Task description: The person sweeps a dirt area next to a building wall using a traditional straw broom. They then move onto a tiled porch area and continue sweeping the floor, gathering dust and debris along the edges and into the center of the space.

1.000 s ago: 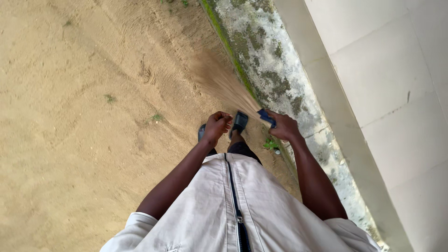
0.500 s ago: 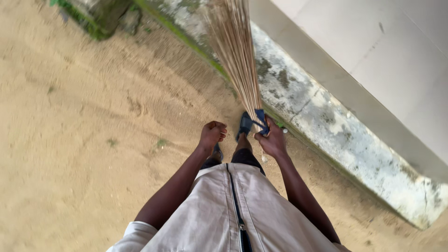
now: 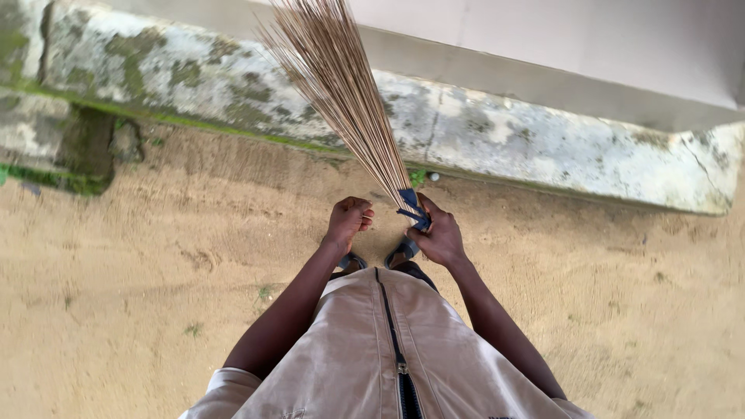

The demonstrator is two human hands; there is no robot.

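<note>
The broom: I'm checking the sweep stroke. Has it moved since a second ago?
Yes. The broom has swung up, its bristles now fanned across the mossy concrete ledge, gripped by the right hand.
</note>
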